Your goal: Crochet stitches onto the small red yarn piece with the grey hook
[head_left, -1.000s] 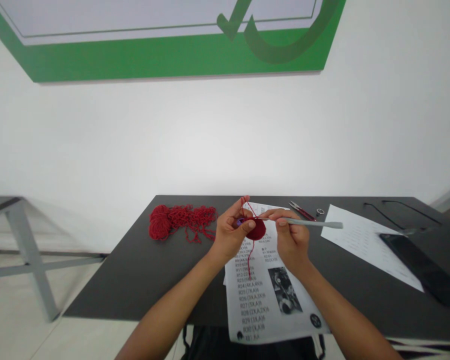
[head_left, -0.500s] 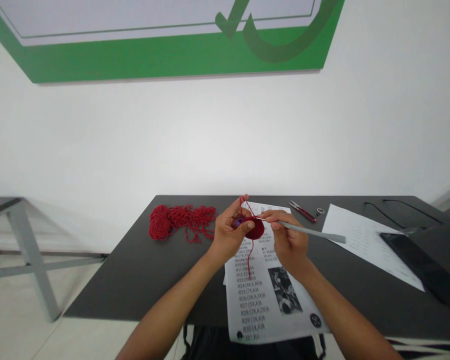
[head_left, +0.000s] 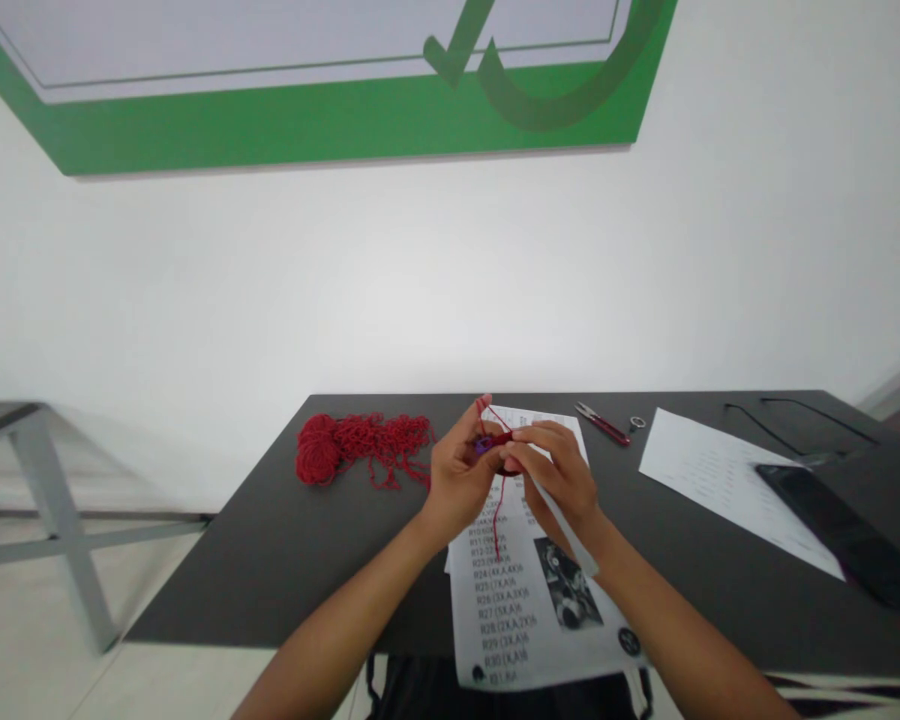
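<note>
My left hand [head_left: 457, 465] is closed on a small piece of dark red crochet work [head_left: 504, 440], with red yarn looped over its raised index finger. A small purple item [head_left: 484, 444], perhaps a stitch marker, shows beside the left thumb. My right hand [head_left: 559, 470] holds a grey-handled crochet hook [head_left: 570, 525], its handle now slanting down toward the wrist. The right fingertips touch the crochet piece and hide part of it along with the hook's tip. A red yarn tail [head_left: 497, 520] hangs below, over the printed pattern sheet [head_left: 495, 620].
At the left lies a red yarn ball [head_left: 318, 450] with loose crinkled yarn [head_left: 382, 440]. To the right are thread snips [head_left: 604, 424], a small ring [head_left: 637, 423], another paper [head_left: 720, 480], a black phone [head_left: 832, 530] and eyeglasses [head_left: 772, 430] on the dark table [head_left: 270, 560].
The crochet hook's handle has swung from pointing right to pointing down toward me. My right fingers have moved left onto the crochet piece, which is now more covered. The left hand has barely moved.
</note>
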A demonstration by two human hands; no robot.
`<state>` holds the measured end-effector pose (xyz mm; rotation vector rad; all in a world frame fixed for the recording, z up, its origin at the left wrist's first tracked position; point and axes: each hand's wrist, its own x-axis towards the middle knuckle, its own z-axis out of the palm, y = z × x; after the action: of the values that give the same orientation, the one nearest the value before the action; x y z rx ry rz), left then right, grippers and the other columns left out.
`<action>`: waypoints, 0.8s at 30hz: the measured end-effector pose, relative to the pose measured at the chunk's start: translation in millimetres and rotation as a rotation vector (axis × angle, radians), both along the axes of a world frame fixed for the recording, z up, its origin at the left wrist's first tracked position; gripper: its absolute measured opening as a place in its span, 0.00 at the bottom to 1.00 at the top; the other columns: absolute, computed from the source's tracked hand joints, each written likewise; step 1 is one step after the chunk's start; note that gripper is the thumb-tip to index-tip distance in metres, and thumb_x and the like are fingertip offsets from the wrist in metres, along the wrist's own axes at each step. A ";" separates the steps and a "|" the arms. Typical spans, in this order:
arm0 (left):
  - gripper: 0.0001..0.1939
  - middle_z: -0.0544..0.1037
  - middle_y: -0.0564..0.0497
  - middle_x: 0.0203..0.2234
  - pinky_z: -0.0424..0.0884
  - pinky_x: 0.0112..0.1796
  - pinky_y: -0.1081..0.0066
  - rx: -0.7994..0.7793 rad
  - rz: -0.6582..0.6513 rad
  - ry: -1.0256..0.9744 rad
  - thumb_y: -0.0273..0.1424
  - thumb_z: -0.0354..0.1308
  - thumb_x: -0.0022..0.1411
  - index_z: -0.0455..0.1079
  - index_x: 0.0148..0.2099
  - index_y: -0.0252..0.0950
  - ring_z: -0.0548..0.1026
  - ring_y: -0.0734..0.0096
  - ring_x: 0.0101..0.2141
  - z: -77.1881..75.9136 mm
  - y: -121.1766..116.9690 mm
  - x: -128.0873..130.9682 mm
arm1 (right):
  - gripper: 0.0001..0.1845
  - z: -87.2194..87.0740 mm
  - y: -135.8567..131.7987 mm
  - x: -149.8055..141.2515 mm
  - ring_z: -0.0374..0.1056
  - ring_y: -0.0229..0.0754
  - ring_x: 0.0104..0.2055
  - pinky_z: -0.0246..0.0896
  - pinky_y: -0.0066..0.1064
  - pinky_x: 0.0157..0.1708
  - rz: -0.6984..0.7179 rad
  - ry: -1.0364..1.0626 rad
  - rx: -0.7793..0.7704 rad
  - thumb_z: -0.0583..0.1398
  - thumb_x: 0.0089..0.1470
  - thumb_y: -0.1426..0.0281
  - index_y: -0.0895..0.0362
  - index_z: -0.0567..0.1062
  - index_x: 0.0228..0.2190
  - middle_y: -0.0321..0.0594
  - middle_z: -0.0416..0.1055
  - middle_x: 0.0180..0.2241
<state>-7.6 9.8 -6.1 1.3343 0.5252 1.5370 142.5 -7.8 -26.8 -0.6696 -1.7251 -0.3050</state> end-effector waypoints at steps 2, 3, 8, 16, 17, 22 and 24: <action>0.30 0.80 0.53 0.32 0.72 0.32 0.76 -0.183 -0.093 -0.138 0.33 0.75 0.52 0.75 0.57 0.39 0.74 0.78 0.28 -0.8 -4.1 5.5 | 0.23 -2.7 -0.5 2.5 0.76 0.50 0.50 0.70 0.54 0.55 -0.050 -0.061 0.001 0.62 0.60 0.76 0.44 0.74 0.53 0.43 0.78 0.47; 0.29 0.80 0.53 0.32 0.72 0.32 0.76 -0.262 -0.149 -0.190 0.34 0.75 0.51 0.75 0.56 0.38 0.73 0.79 0.27 -1.2 -5.9 7.5 | 0.24 -3.4 -0.7 3.4 0.76 0.49 0.51 0.70 0.53 0.56 -0.061 -0.082 -0.001 0.63 0.60 0.77 0.43 0.74 0.54 0.42 0.78 0.47; 0.26 0.80 0.52 0.31 0.72 0.33 0.75 -0.362 -0.248 -0.255 0.36 0.75 0.52 0.76 0.53 0.37 0.74 0.78 0.27 0.6 -3.3 5.0 | 0.13 3.1 1.1 0.0 0.75 0.47 0.49 0.74 0.46 0.49 0.080 0.136 -0.122 0.60 0.63 0.71 0.43 0.78 0.47 0.39 0.78 0.44; 0.32 0.77 0.54 0.29 0.69 0.30 0.76 -0.001 0.114 0.076 0.32 0.73 0.53 0.71 0.59 0.34 0.74 0.76 0.28 10.8 21.0 -19.1 | 0.02 19.1 2.8 -9.2 0.77 0.46 0.45 0.72 0.45 0.50 0.155 0.267 -0.334 0.65 0.59 0.67 0.48 0.79 0.34 0.36 0.82 0.39; 0.31 0.77 0.54 0.29 0.69 0.30 0.76 0.026 0.131 0.101 0.32 0.73 0.53 0.71 0.59 0.34 0.74 0.75 0.29 10.3 22.3 -20.1 | 0.02 18.6 2.4 -9.6 0.77 0.47 0.45 0.71 0.45 0.51 0.131 0.252 -0.348 0.65 0.59 0.67 0.48 0.79 0.34 0.37 0.82 0.40; 0.25 0.79 0.52 0.30 0.72 0.34 0.71 0.057 0.201 0.137 0.31 0.70 0.56 0.73 0.56 0.35 0.75 0.72 0.30 1.9 27.7 -20.3 | 0.06 14.4 -1.4 -11.7 0.75 0.48 0.49 0.67 0.47 0.55 0.118 0.210 -0.456 0.60 0.63 0.63 0.49 0.77 0.35 0.39 0.81 0.46; 0.24 0.79 0.52 0.31 0.73 0.36 0.70 0.055 0.230 0.146 0.31 0.69 0.56 0.73 0.56 0.35 0.76 0.70 0.32 -0.8 29.7 -20.4 | 0.08 12.3 -3.5 -12.9 0.75 0.49 0.51 0.66 0.48 0.57 0.137 0.245 -0.516 0.60 0.63 0.61 0.49 0.78 0.38 0.40 0.81 0.48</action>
<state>-27.9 39.5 -7.0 1.4769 0.7540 1.6568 129.6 -11.2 -14.4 -0.9114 -1.6077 0.3200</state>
